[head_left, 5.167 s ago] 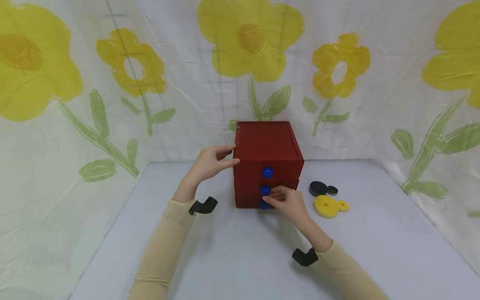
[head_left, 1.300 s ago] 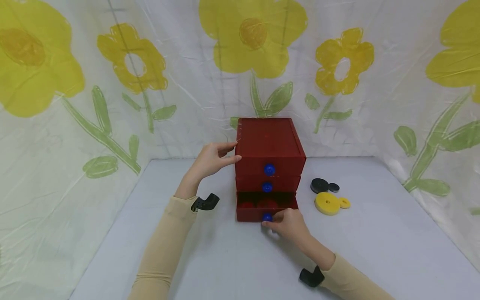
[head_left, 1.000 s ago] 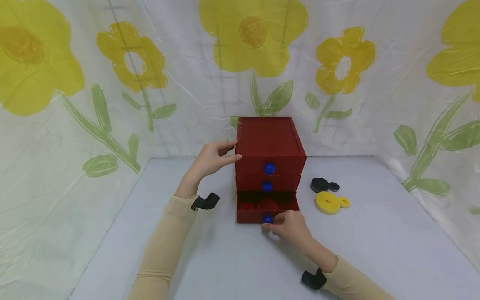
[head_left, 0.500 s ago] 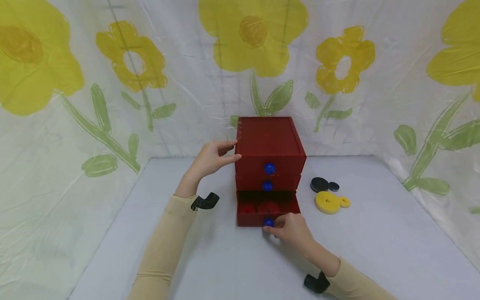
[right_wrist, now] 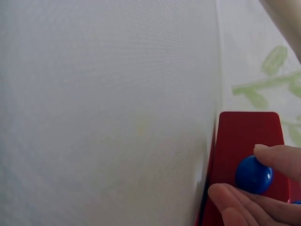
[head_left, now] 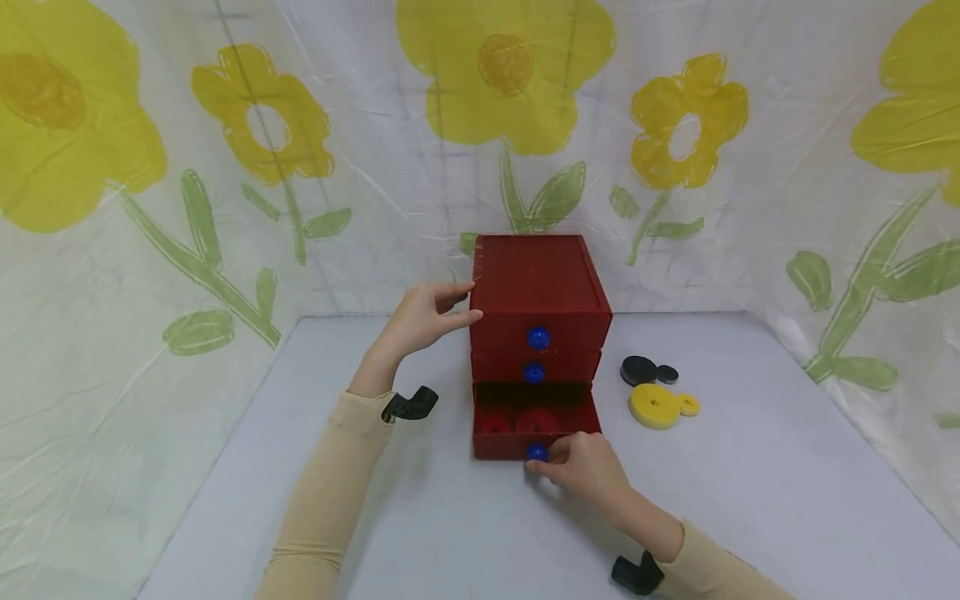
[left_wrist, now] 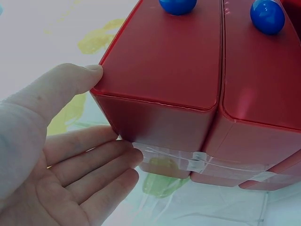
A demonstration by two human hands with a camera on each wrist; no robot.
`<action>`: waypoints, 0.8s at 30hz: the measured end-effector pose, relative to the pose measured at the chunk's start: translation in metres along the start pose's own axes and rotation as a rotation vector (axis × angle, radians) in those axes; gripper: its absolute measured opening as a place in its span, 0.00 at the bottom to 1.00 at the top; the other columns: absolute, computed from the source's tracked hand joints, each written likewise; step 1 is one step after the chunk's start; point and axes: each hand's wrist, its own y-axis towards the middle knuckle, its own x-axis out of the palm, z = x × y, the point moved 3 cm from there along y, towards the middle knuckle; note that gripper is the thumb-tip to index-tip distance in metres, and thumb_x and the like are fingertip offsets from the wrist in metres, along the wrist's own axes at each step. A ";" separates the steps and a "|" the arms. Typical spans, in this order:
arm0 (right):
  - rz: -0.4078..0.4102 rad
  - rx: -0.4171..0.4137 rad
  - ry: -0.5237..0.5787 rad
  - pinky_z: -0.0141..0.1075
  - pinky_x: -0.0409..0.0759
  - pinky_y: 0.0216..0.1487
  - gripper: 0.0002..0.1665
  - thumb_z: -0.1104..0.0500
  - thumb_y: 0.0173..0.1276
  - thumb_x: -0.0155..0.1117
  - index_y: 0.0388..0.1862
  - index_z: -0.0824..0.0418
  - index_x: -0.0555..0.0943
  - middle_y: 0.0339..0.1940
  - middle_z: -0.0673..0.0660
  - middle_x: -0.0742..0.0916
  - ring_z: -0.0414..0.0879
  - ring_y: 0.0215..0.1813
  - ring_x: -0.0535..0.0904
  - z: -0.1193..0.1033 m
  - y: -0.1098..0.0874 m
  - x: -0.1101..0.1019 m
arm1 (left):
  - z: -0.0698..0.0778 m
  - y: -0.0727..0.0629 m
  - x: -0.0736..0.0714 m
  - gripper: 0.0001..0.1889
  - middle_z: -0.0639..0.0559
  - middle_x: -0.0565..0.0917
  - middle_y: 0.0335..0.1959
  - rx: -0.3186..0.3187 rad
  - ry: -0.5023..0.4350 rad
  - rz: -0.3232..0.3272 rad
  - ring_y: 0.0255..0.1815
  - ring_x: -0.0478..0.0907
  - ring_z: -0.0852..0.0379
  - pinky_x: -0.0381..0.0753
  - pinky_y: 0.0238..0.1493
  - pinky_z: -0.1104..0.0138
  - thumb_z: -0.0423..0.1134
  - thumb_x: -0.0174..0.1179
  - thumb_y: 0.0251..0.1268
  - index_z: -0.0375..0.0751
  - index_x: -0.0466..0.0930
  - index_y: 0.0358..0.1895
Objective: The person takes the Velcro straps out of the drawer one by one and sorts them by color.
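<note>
A small red chest of drawers (head_left: 532, 271) stands at the centre of the table, with a round blue knob on each of its three drawers. The bottom drawer (head_left: 498, 447) is pulled out; inside lie a larger red disc (head_left: 537, 420) and a smaller red ring (head_left: 495, 425). My right hand (head_left: 591, 469) pinches the bottom drawer's blue knob (right_wrist: 254, 174) between thumb and fingers. At the upper left edge, my left hand (head_left: 422, 320) touches the chest with its fingers extended. In the left wrist view its thumb (left_wrist: 77, 80) rests on the front corner.
Right of the chest lie a large black disc (head_left: 638, 370), a small black disc (head_left: 667, 374), a large yellow disc (head_left: 654, 406) and a small yellow ring (head_left: 687, 405). A white curtain (head_left: 360, 192) painted with yellow flowers hangs behind the table (head_left: 420, 533).
The bottom drawer, shut at first, has come out toward me with my right hand on its knob, baring the red pieces. My left hand has stayed at the chest's left edge.
</note>
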 end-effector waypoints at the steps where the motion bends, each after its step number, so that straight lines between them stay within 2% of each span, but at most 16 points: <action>1: -0.001 0.000 0.002 0.25 0.73 0.23 0.18 0.40 0.50 0.74 0.23 0.53 0.87 0.14 0.40 0.82 0.33 0.19 0.73 0.000 0.000 0.000 | 0.000 0.000 0.000 0.30 0.50 0.74 0.64 -0.001 0.000 0.000 0.64 0.73 0.52 0.74 0.62 0.60 0.54 0.63 0.59 0.48 0.73 0.65; 24: -0.041 -0.032 -0.011 0.23 0.75 0.24 0.16 0.42 0.51 0.74 0.25 0.54 0.88 0.17 0.41 0.84 0.32 0.21 0.74 -0.003 -0.003 -0.001 | -0.001 0.001 0.001 0.31 0.49 0.75 0.64 0.010 0.006 0.001 0.64 0.73 0.51 0.74 0.62 0.60 0.55 0.64 0.59 0.48 0.73 0.64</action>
